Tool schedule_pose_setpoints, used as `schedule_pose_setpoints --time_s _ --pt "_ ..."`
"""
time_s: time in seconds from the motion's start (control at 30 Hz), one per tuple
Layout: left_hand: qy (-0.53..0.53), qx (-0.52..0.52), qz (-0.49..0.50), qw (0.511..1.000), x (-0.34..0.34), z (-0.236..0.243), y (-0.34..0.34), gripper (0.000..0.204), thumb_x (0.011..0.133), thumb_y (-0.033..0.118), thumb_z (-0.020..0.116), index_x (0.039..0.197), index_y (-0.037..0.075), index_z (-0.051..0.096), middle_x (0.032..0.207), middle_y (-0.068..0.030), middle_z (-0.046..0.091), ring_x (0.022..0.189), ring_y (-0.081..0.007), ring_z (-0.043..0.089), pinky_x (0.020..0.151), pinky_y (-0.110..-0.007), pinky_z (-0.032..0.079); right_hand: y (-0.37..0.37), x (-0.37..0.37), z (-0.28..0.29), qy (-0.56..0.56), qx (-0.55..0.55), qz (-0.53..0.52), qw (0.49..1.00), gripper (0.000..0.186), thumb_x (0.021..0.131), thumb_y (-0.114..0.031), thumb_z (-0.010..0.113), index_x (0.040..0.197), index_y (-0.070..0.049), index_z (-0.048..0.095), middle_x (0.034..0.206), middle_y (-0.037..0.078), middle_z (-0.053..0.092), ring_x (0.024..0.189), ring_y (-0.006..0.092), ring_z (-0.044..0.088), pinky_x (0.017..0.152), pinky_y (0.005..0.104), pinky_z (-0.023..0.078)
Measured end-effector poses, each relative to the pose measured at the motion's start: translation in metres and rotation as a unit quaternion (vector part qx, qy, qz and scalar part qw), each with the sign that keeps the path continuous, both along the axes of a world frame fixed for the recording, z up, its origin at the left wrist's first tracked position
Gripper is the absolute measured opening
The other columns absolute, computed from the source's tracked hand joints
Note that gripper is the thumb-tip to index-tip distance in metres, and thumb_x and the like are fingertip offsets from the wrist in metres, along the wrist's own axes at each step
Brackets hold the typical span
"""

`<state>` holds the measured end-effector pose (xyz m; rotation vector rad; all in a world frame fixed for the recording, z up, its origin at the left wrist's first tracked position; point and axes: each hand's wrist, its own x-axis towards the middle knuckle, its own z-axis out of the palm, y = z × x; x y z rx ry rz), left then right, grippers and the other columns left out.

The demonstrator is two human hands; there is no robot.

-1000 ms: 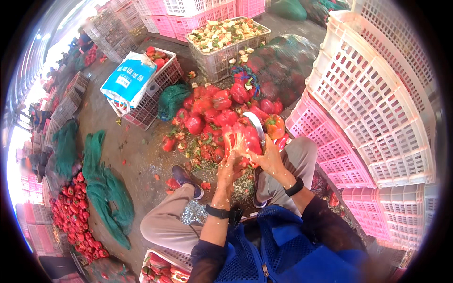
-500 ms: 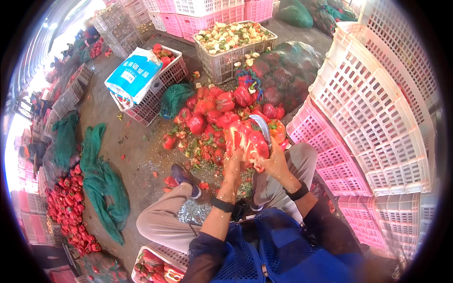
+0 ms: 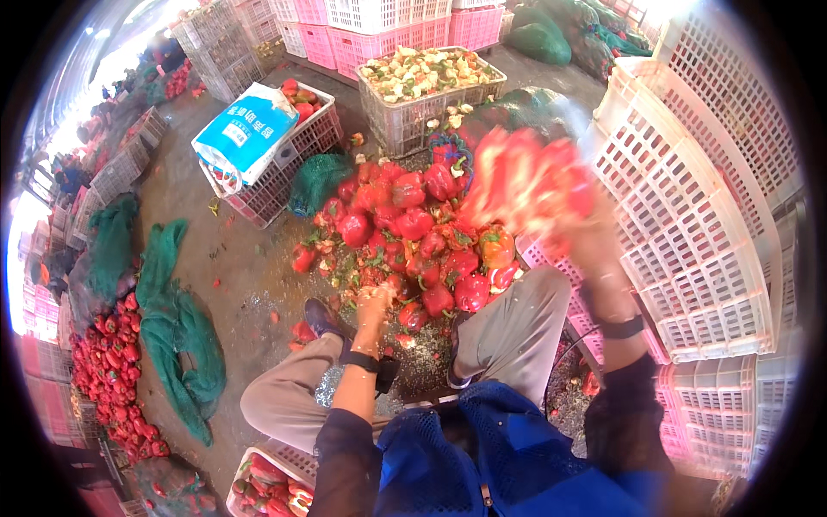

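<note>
My right hand [image 3: 593, 234], smeared by motion, is raised beside the crates at right. A cut-open red bell pepper [image 3: 525, 181], large and blurred, is in its grasp. The curved knife cannot be made out in that blur. Lower and to the left, my left hand [image 3: 375, 303] is over the pepper scraps, its fingers curled. Whatever those fingers may hold is hidden. Between my knees and beyond lies a heap of red bell peppers [image 3: 413, 222], some whole and some cut, with an orange-red pepper [image 3: 497, 247] on its right side.
Stacked plastic crates [image 3: 680, 215] rise close on my right. Ahead stands a crate of pepper cores [image 3: 448, 91]; left of it, a crate of peppers [image 3: 303, 155] carries a blue-and-white bag [image 3: 245, 133]. Green netting [image 3: 179, 332] lies on the left floor. Another pepper crate [image 3: 301, 461] is beside my left leg.
My hands have parted. The right has swung up and right with the cut pepper; the left has moved left and slightly down to the scraps. The knife no longer shows.
</note>
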<state>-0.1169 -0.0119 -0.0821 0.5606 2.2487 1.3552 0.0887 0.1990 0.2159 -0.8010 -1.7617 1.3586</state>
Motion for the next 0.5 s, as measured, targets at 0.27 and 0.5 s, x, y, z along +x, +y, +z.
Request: schedule_pose_setpoints --time_s 0.27,0.5 --pt "-0.4 0.144 0.275 0.863 -0.036 -0.046 -0.01 0.03 0.085 0.047 0.053 0.077 0.018 0.053 0.055 0.0042 0.047 0.045 -0.0086 0.046 0.038 -0.022 0.038 0.128 0.151 0.181 -0.28 0.443 -0.44 0.729 0.051 0.078 -0.027 0.068 0.119 -0.003 0.05 0.096 0.007 0.063 0.082 0.0159 0.061 0.075 0.031 0.046" --pt "-0.488 0.277 0.206 0.802 -0.043 -0.05 0.037 0.024 0.083 0.034 0.06 0.08 0.011 0.053 0.064 -0.0019 0.053 0.056 -0.0139 0.053 0.046 -0.025 0.047 0.082 0.169 0.115 -0.322 0.513 -0.335 0.722 0.054 0.08 -0.023 0.066 0.126 -0.005 0.043 0.122 0.012 0.052 0.11 0.0216 0.05 0.093 0.0334 0.039"
